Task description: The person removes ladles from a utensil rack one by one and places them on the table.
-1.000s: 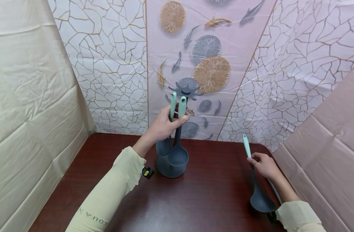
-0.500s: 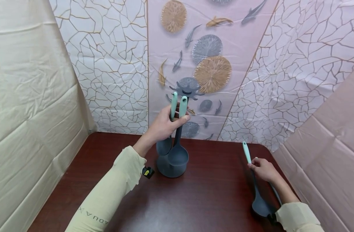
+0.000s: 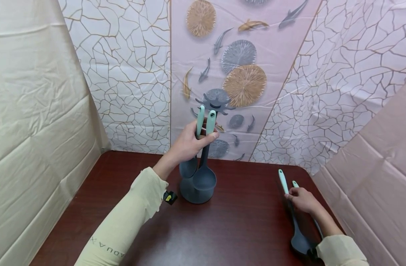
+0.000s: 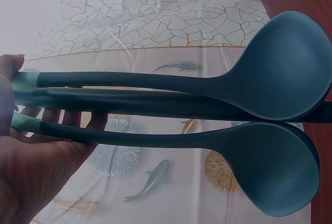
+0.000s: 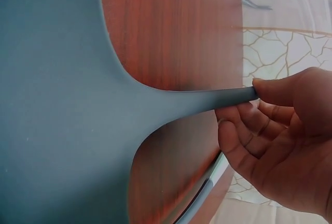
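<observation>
On the table stands a dark grey utensil stand with a hooked top. Two dark ladles with mint handles hang on it, a nearer ladle and another ladle. My left hand grips their handles together with the pole; its thumb crosses the nearer handle. At the right, my right hand pinches the handle of a third ladle, just below its mint part. That ladle slants, bowl toward me, low over the table; contact is unclear. In the right wrist view its bowl fills the left side.
Beside the right hand lies another mint-handled utensil, partly hidden by the hand and forearm. The dark red table is bounded by a patterned cloth wall behind and cloth sides at left and right.
My right hand has lowered the ladle toward the table and slightly toward me, and the other utensil's mint handle has come into view. The left hand keeps its grip on the stand.
</observation>
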Motion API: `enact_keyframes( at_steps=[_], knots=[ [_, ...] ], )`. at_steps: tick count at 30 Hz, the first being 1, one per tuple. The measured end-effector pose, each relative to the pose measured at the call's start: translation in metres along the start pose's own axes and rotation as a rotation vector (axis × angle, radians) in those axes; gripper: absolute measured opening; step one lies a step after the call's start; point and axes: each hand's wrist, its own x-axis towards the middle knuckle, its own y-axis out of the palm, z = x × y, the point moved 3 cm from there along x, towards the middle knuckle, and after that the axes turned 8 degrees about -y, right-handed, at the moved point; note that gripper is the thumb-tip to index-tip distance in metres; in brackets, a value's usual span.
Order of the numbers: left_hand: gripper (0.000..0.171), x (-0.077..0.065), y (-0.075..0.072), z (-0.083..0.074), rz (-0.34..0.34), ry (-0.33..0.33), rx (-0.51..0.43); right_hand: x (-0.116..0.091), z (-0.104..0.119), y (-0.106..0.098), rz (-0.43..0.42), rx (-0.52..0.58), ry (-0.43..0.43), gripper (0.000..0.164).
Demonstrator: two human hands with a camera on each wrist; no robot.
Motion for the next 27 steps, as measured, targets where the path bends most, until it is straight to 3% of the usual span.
enact_keyframes(
  at_steps=[2,7,27],
  knots=[
    [0.026,0.000,0.000,0.000,0.000,0.000,-0.003,-0.004,0.012,0.001,0.007,-0.020,0.076,0.026],
    [0.027,0.000,0.000,0.001,0.002,-0.006,-0.006,-0.006,0.023,0.002,0.014,-0.073,0.105,0.023],
    [0.025,0.001,0.001,0.001,0.000,0.008,-0.009,-0.006,0.012,0.009,0.096,0.021,0.272,0.030]
  ],
)
